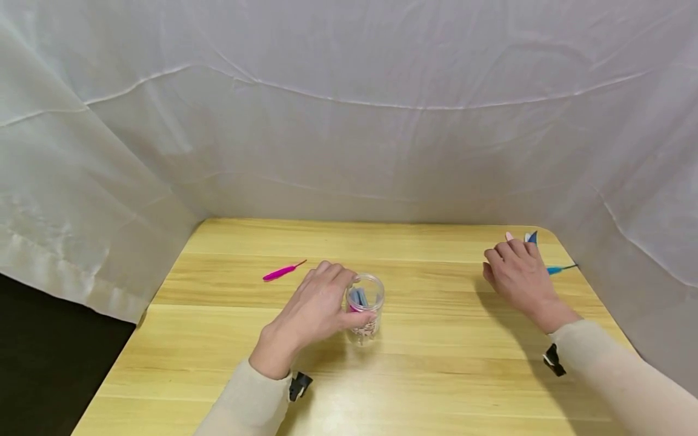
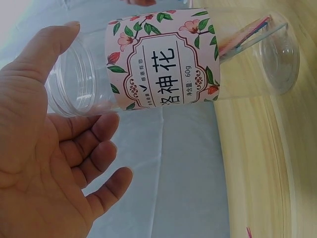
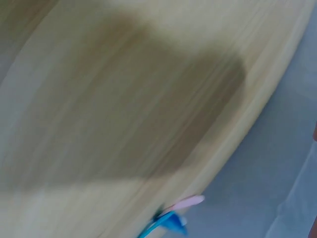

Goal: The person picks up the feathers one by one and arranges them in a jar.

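Nearest the camera, two pale sleeves come in over the wooden table (image 1: 436, 375), each with a small black clip at the wrist. A little farther in, left of centre, the left hand (image 1: 316, 309) is at the clear plastic jar (image 1: 365, 309), which stands upright on the table. In the head view the thumb lies against the jar's near side and the fingers reach around its left side. The left wrist view shows the same hand (image 2: 49, 148) with the thumb on the jar's (image 2: 173, 59) threaded open mouth, the other fingers (image 2: 94, 134) loosely bent just beside it, the palm open: a light steadying touch, not a closed grasp. The jar wears a pink floral label with Chinese characters, and thin pink and blue sticks lean inside it.

Farther back and to the left of that hand, a pink stick (image 1: 283, 270) lies flat on the table, well apart from the jar.

Over on the right side, far toward the table's edge, the right hand (image 1: 518, 272) is knuckles-up with fingers bent over some small pieces: a blue stick (image 1: 560, 268) pokes out on its right, pink and blue tips show just beyond the fingertips. Whether it is pinching any of them, I cannot tell. The right wrist view is blurred, showing only the hand's shadow on the wood and a pink and blue bit (image 3: 173, 218) at the edge.

Farthest back, white cloth (image 1: 349, 121) drapes around the table.
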